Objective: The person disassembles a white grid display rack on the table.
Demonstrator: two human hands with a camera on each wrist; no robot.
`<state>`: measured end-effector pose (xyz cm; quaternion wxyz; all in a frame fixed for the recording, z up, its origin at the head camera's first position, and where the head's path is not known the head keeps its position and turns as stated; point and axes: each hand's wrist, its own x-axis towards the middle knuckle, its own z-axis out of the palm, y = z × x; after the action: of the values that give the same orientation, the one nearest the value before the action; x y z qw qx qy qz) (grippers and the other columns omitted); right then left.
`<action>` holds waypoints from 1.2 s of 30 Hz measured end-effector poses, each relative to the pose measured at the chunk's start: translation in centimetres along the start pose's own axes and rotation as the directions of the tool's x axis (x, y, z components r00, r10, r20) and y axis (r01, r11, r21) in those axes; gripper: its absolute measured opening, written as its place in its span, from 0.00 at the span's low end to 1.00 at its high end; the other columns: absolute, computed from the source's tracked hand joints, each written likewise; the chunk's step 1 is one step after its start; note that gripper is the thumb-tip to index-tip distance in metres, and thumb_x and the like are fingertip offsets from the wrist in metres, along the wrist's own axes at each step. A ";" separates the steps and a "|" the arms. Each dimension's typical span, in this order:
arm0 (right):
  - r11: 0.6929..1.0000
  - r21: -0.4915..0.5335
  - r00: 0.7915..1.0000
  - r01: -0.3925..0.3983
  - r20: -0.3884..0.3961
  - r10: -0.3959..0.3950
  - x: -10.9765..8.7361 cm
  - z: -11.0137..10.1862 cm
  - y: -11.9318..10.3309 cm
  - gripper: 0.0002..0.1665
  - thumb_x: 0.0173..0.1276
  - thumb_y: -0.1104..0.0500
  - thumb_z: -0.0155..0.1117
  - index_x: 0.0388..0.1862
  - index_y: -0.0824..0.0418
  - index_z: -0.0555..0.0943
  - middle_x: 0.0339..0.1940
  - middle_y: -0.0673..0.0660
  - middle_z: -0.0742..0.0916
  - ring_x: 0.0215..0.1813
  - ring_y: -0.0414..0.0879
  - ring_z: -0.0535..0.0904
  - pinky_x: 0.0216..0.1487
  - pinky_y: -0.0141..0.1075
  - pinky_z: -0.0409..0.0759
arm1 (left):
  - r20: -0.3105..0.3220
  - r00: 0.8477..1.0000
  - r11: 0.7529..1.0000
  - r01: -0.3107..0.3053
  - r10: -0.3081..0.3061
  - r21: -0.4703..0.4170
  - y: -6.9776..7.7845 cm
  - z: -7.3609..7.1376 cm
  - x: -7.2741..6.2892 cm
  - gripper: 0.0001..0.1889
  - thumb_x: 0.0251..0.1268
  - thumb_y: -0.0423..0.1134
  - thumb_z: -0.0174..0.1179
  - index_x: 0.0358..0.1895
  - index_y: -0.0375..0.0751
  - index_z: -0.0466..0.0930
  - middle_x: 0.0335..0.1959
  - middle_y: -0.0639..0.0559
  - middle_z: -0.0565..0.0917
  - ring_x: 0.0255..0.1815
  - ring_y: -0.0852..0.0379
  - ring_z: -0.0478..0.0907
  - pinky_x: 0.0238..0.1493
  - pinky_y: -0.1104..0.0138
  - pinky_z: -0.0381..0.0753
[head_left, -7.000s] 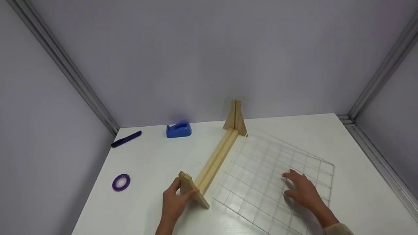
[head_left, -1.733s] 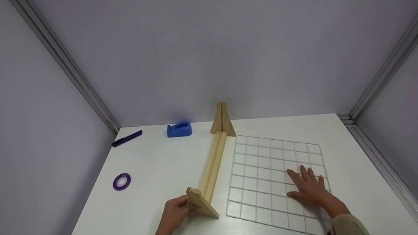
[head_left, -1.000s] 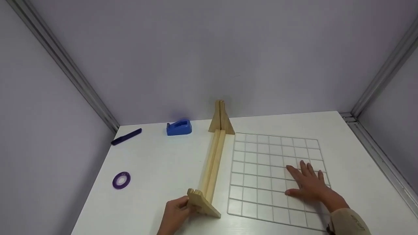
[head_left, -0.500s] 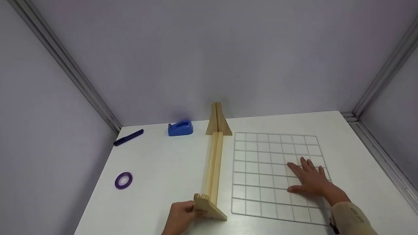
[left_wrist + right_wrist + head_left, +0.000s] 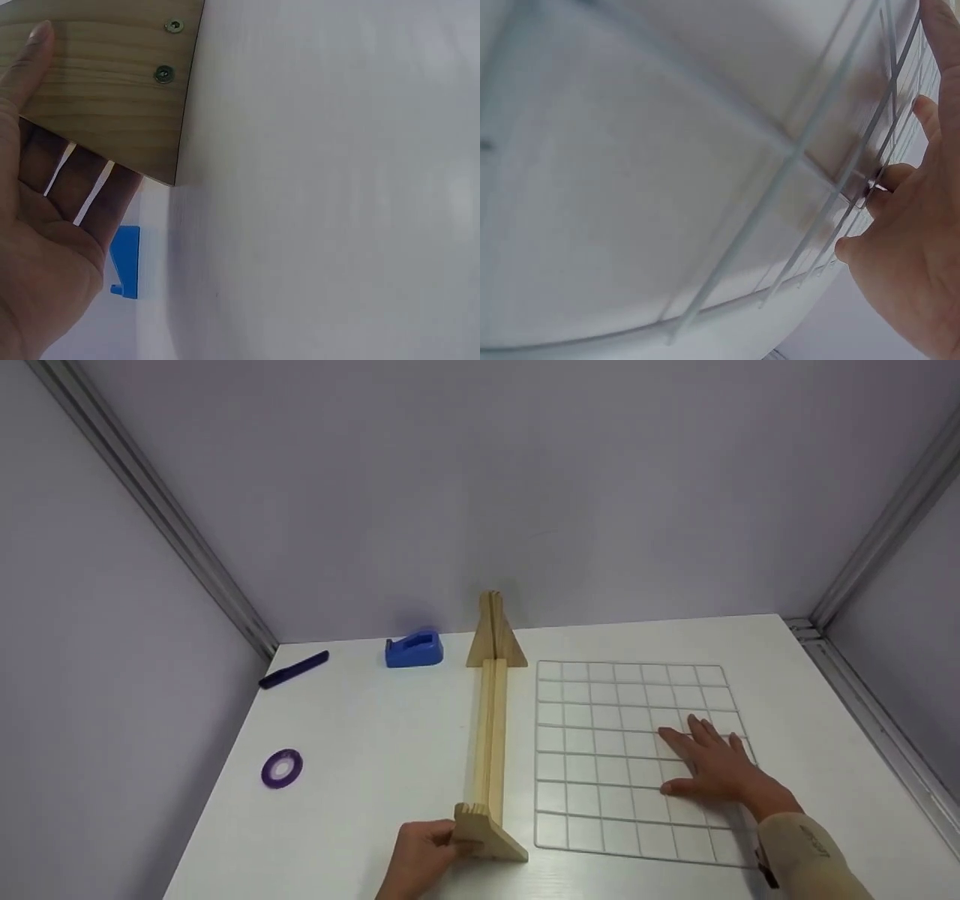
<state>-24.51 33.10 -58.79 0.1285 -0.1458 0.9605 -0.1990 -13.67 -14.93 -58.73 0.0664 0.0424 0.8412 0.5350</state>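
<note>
My left hand [image 5: 422, 859] gripped the near foot of the wooden stand [image 5: 489, 735], fingers curled round the triangular end piece, thumb along its outer face in the left wrist view [image 5: 30, 225]. The foot sat on the white table [image 5: 360, 750] near the front edge. The stand's two rails ran straight away from me to a second triangular foot near the back wall.

My right hand [image 5: 712, 769] lay flat on the white wire grid panel [image 5: 600, 712], fingers straight and spread, pressing down, holding nothing. The panel lay flat on the table just right of the stand, parallel to the rails, not touching them.

Left of the stand, well apart: blue tape dispenser [image 5: 413, 649] at the back, dark blue marker [image 5: 293, 670] near the back-left corner, purple tape roll [image 5: 282, 768] near the left edge.
</note>
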 end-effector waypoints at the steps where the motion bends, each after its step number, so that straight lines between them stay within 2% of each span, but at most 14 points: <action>1: 1.000 -0.003 1.000 0.000 0.002 0.000 0.0 -0.1 0.1 0.60 0.58 0.26 0.68 0.82 0.52 0.60 0.81 0.77 0.52 0.80 0.78 0.44 0.71 0.80 0.39 | -0.002 1.000 1.000 -0.005 0.005 0.011 0.1 0.1 0.1 0.08 0.51 0.38 0.77 0.36 0.49 0.93 0.33 0.58 0.92 0.33 0.67 0.85 0.36 0.74 0.84; 6: 1.000 -0.026 1.000 -0.014 0.020 0.014 0.0 -0.4 0.5 0.61 0.57 0.24 0.67 0.82 0.50 0.59 0.82 0.75 0.53 0.81 0.76 0.45 0.72 0.78 0.39 | -0.008 1.000 0.999 -0.023 0.023 0.043 0.4 0.6 0.3 0.07 0.52 0.33 0.74 0.34 0.49 0.93 0.30 0.57 0.92 0.27 0.69 0.79 0.32 0.75 0.80; 13: 0.999 -0.051 1.000 0.013 -0.003 -0.013 0.0 -0.6 0.8 0.60 0.57 0.24 0.67 0.81 0.50 0.61 0.82 0.75 0.55 0.80 0.75 0.49 0.71 0.79 0.43 | -0.009 0.997 0.997 -0.077 0.078 0.012 0.4 1.2 0.3 0.07 0.51 0.41 0.78 0.35 0.48 0.93 0.32 0.57 0.92 0.36 0.67 0.88 0.37 0.73 0.85; 15: 0.998 -0.053 1.000 0.017 -0.005 -0.017 0.0 -0.6 0.8 0.61 0.57 0.23 0.66 0.81 0.50 0.60 0.82 0.75 0.55 0.80 0.75 0.49 0.71 0.79 0.43 | -0.011 0.997 0.996 -0.082 0.083 0.016 0.4 1.2 0.3 0.08 0.51 0.43 0.78 0.35 0.48 0.93 0.32 0.58 0.92 0.36 0.66 0.88 0.37 0.73 0.85; 21: 0.998 -0.063 1.000 0.027 0.007 -0.026 0.2 -0.6 0.8 0.60 0.57 0.23 0.65 0.82 0.50 0.60 0.82 0.75 0.55 0.80 0.76 0.49 0.71 0.79 0.44 | -0.001 0.997 0.997 -0.075 0.075 0.033 0.4 1.1 0.2 0.07 0.52 0.44 0.77 0.34 0.49 0.93 0.33 0.59 0.92 0.35 0.68 0.86 0.36 0.73 0.84; 32: 0.998 -0.049 0.999 0.040 0.019 -0.039 0.2 -0.5 1.1 0.60 0.58 0.24 0.66 0.82 0.50 0.60 0.82 0.75 0.56 0.80 0.76 0.50 0.71 0.79 0.43 | 0.016 0.998 0.998 -0.059 0.059 0.008 0.5 1.2 0.2 0.08 0.53 0.43 0.77 0.36 0.49 0.93 0.34 0.58 0.92 0.35 0.68 0.86 0.37 0.74 0.84; 34: 0.998 -0.045 0.999 0.036 0.022 -0.035 0.2 -0.6 1.0 0.60 0.58 0.24 0.66 0.82 0.50 0.60 0.81 0.75 0.56 0.80 0.76 0.50 0.71 0.79 0.44 | 0.031 0.998 0.998 -0.055 0.055 0.005 0.5 1.2 0.2 0.08 0.54 0.42 0.76 0.37 0.49 0.93 0.35 0.58 0.92 0.36 0.68 0.86 0.38 0.74 0.84; 36: 0.998 -0.046 0.999 0.030 0.021 -0.029 0.2 -0.7 1.1 0.59 0.59 0.23 0.64 0.81 0.51 0.61 0.81 0.75 0.58 0.79 0.76 0.51 0.70 0.79 0.46 | 0.068 0.996 0.998 -0.056 0.057 -0.015 0.5 0.9 0.1 0.10 0.56 0.41 0.75 0.41 0.48 0.92 0.39 0.57 0.92 0.40 0.67 0.87 0.42 0.72 0.86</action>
<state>-25.12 34.24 -58.66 0.1321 -0.1652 0.9612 -0.1770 -13.65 -13.88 -58.68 0.0800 0.0840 0.8334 0.5403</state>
